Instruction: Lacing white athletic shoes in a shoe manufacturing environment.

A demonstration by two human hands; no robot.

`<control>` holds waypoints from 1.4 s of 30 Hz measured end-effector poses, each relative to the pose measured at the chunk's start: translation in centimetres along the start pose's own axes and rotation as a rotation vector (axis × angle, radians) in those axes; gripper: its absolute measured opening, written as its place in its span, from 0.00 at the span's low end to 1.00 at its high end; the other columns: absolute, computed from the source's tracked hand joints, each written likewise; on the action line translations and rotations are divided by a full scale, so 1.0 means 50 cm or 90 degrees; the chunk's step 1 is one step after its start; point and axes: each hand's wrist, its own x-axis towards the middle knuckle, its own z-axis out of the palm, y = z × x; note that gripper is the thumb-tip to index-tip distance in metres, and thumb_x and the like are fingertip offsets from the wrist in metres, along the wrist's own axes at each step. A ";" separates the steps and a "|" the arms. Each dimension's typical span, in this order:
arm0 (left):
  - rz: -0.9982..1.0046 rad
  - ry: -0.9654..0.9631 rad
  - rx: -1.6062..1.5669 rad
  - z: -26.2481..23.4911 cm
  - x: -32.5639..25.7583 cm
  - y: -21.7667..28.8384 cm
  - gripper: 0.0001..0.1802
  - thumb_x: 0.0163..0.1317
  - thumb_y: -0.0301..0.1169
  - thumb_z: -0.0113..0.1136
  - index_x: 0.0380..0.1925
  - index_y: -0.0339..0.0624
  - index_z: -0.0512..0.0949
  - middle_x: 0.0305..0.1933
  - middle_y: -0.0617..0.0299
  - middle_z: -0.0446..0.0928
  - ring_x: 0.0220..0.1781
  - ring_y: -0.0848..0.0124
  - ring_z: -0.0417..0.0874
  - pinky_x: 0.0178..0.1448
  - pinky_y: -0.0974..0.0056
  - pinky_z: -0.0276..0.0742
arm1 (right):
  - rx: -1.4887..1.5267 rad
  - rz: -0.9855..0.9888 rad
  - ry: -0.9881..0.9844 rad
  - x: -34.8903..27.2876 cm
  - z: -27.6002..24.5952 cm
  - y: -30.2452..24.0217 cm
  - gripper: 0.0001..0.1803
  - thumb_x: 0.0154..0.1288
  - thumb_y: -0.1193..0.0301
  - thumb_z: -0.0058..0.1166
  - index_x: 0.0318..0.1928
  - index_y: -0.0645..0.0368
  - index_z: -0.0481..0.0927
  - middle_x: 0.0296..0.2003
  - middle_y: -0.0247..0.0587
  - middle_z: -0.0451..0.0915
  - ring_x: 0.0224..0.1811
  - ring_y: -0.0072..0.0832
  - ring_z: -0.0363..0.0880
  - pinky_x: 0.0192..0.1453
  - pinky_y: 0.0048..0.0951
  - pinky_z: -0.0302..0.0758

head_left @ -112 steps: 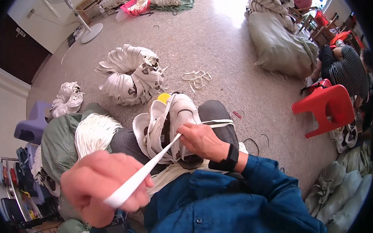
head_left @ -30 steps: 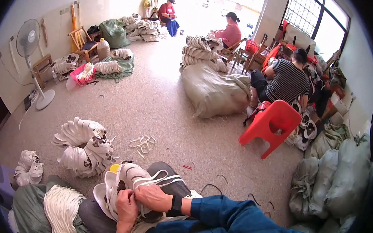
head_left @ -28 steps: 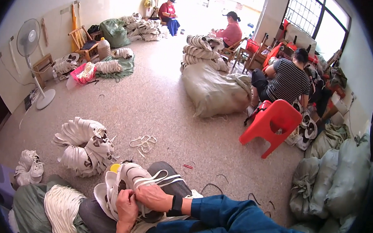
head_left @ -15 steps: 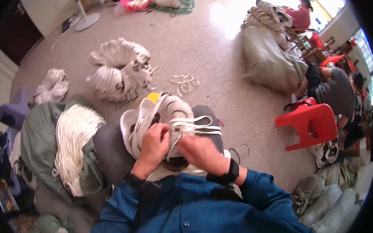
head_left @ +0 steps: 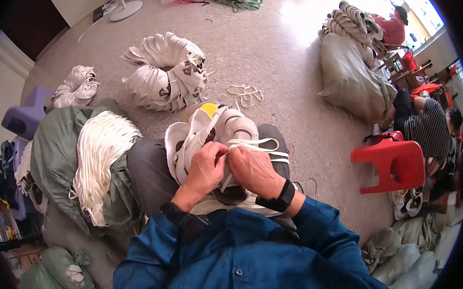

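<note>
On my lap lies a bunch of white shoe uppers [head_left: 237,124], curved and nested against one another. My left hand [head_left: 204,169] pinches the edge of an upper, its thumb and forefinger pressed together. Right beside it, my right hand [head_left: 256,172] is closed in a pinch on a white shoelace [head_left: 268,141], whose loops stick out to the right above my knuckles. The fingertips nearly meet, and the exact spot they grip is partly hidden. A round yellow piece [head_left: 209,109] shows at the far side of the uppers.
A hank of white laces [head_left: 99,157] drapes over a green sack [head_left: 53,156] at my left. Rings of uppers [head_left: 166,81] and a loose lace [head_left: 245,95] lie on the floor ahead. To the right stand a red stool [head_left: 391,164], a full sack [head_left: 354,78] and seated people.
My right hand has come closer to the left, and both now meet at the upper. The lace loops sit lower over the right hand. The whole view has shifted slightly.
</note>
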 end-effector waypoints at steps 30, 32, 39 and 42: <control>0.156 -0.045 0.145 -0.008 -0.047 0.046 0.10 0.55 0.25 0.66 0.37 0.36 0.79 0.52 0.48 0.72 0.53 0.52 0.76 0.59 0.52 0.74 | 0.751 0.053 -0.096 -0.167 -0.220 0.004 0.13 0.76 0.69 0.49 0.36 0.65 0.79 0.31 0.37 0.82 0.36 0.23 0.80 0.44 0.26 0.77; 0.179 -0.028 0.188 0.000 -0.060 0.033 0.09 0.55 0.25 0.66 0.36 0.37 0.79 0.51 0.49 0.72 0.54 0.53 0.75 0.61 0.51 0.73 | 0.778 0.052 0.047 -0.158 -0.225 0.013 0.08 0.76 0.73 0.48 0.45 0.65 0.77 0.31 0.37 0.82 0.36 0.23 0.81 0.44 0.27 0.78; 0.169 -0.012 0.201 -0.018 -0.081 0.065 0.06 0.56 0.21 0.64 0.35 0.39 0.80 0.36 0.55 0.79 0.43 0.55 0.81 0.64 0.47 0.72 | 0.814 0.168 0.085 -0.110 -0.141 0.057 0.10 0.74 0.78 0.50 0.52 0.67 0.74 0.35 0.41 0.84 0.41 0.26 0.85 0.49 0.26 0.80; 0.076 0.009 0.090 -0.044 -0.099 0.087 0.04 0.60 0.21 0.64 0.35 0.36 0.80 0.31 0.53 0.80 0.34 0.58 0.83 0.51 0.56 0.79 | 0.809 0.086 0.031 -0.080 -0.091 0.006 0.07 0.72 0.79 0.52 0.48 0.67 0.76 0.36 0.41 0.84 0.42 0.26 0.84 0.51 0.27 0.80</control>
